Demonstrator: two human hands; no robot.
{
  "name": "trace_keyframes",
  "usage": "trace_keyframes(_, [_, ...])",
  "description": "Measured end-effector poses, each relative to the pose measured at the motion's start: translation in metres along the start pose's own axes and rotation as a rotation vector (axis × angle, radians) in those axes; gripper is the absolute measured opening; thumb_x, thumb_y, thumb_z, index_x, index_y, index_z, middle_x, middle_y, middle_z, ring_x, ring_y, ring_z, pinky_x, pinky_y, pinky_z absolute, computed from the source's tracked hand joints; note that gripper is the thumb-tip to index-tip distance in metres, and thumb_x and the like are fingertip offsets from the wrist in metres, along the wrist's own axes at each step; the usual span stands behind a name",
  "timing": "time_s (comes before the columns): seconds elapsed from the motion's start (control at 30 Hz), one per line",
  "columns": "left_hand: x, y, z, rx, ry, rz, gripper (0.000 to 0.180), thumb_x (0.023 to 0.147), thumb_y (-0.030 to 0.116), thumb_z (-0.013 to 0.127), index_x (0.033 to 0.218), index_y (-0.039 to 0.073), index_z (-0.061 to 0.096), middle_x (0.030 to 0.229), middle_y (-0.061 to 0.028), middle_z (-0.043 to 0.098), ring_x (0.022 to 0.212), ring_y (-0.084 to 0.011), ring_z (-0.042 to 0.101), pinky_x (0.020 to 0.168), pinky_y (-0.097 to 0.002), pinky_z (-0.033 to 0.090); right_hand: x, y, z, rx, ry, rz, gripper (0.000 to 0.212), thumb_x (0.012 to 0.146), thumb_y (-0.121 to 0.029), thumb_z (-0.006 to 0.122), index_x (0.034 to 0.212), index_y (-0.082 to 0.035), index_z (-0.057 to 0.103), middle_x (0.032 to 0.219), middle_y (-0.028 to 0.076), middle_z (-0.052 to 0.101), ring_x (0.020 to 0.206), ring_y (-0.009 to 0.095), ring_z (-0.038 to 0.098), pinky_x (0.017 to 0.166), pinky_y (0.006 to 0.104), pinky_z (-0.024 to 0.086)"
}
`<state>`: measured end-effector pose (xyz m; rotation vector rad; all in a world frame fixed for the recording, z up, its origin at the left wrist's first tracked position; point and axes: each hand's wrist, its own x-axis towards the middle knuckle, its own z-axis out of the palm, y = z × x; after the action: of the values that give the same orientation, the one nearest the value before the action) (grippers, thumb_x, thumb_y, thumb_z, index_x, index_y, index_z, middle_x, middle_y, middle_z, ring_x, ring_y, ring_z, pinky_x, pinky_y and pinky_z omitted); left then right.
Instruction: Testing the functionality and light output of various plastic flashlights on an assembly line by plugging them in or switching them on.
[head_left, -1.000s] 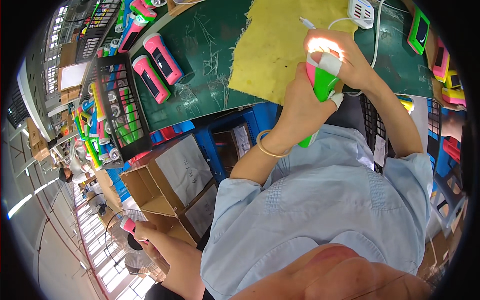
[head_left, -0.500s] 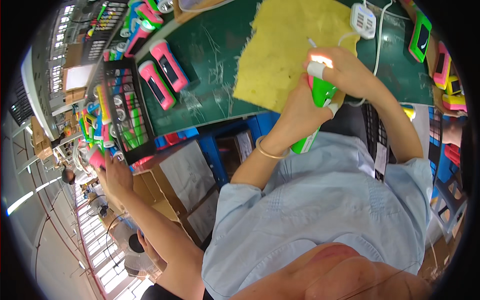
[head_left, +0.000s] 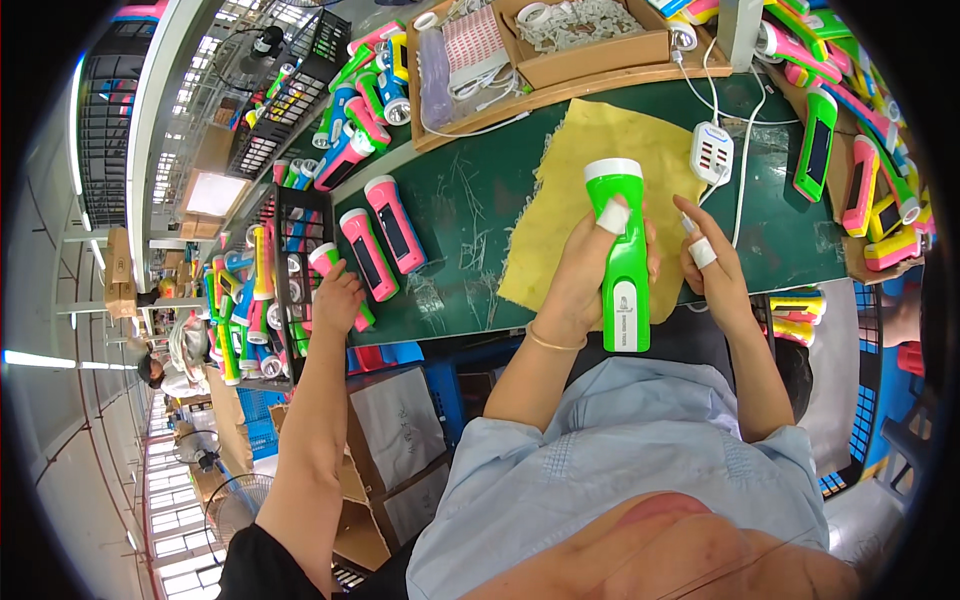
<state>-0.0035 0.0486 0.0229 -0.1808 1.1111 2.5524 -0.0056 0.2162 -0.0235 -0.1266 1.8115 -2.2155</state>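
Note:
My left hand (head_left: 590, 260) is wrapped round a green flashlight (head_left: 627, 270) with a white head. The flashlight stands upright over the yellow cloth (head_left: 550, 190), its head pointing away from me and a pale label on its handle. White tape covers my left thumb. To the right of it, apart from the flashlight, my right hand (head_left: 715, 265) pinches the small white plug of a charging cable (head_left: 687, 222). White tape is round a finger of that hand too. The cable leads up to a white multi-port USB charger (head_left: 712, 152).
Two pink flashlights (head_left: 396, 225) lie on the green table (head_left: 460, 190) at left. Beside them a co-worker's hand (head_left: 338, 298) holds a pink-and-green flashlight at a black crate (head_left: 300, 260). A cardboard box (head_left: 585, 65) of small white parts stands at the back. Flashlights pile up (head_left: 885, 215) at right.
My hands have come apart, and the flashlight now shows whole in my left hand. The glow near my right hand is gone. The co-worker's hand has moved toward the table. The view has shifted.

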Motion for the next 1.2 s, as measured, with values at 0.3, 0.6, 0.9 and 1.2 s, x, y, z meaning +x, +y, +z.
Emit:
trace_keyframes(0.3, [0.018, 0.006, -0.03, 0.441, 0.236, 0.317, 0.022, 0.081, 0.007, 0.044, 0.103, 0.003, 0.042, 0.079, -0.007, 0.051, 0.066, -0.0154, 0.053, 0.055, -0.0285, 0.047, -0.003, -0.025, -0.012, -0.221, -0.103, 0.014, 0.027, 0.087, -0.013, 0.048, 0.109, 0.001, 0.058, 0.069, -0.004, 0.041, 0.059, 0.004, 0.035, 0.052, 0.0175, 0.027])
trace_keyframes(0.6, [0.03, 0.021, -0.039, 0.299, 0.155, 0.415, 0.027, 0.083, 0.016, 0.05, 0.106, 0.003, 0.043, 0.085, -0.0076, 0.052, 0.072, -0.0163, 0.054, 0.064, -0.0301, 0.047, 0.006, -0.015, -0.005, -0.242, -0.044, -0.037, 0.016, 0.081, -0.011, 0.061, 0.093, -0.001, 0.061, 0.089, 0.001, 0.06, 0.082, 0.008, 0.053, 0.075, 0.0208, 0.04])
trace_keyframes(0.9, [0.012, 0.014, -0.04, 0.093, 0.016, 0.218, 0.031, 0.086, 0.027, 0.053, 0.105, 0.003, 0.046, 0.089, -0.0078, 0.053, 0.078, -0.0168, 0.055, 0.07, -0.0316, 0.048, 0.019, -0.018, 0.026, -0.536, -0.118, -0.45, 0.012, 0.076, -0.003, 0.063, 0.087, -0.002, 0.06, 0.079, 0.005, 0.058, 0.068, 0.016, 0.057, 0.062, 0.0264, 0.044])
trace_keyframes(1.2, [0.004, 0.006, -0.025, 0.1, 0.031, 0.363, 0.037, 0.088, 0.039, 0.049, 0.096, 0.003, 0.046, 0.08, -0.0096, 0.056, 0.063, -0.0182, 0.057, 0.055, -0.0312, 0.05, 0.022, -0.066, 0.027, -0.373, -0.863, -0.086, 0.007, 0.072, 0.005, 0.054, 0.077, 0.001, 0.056, 0.073, 0.007, 0.056, 0.068, 0.018, 0.056, 0.06, 0.0263, 0.043])
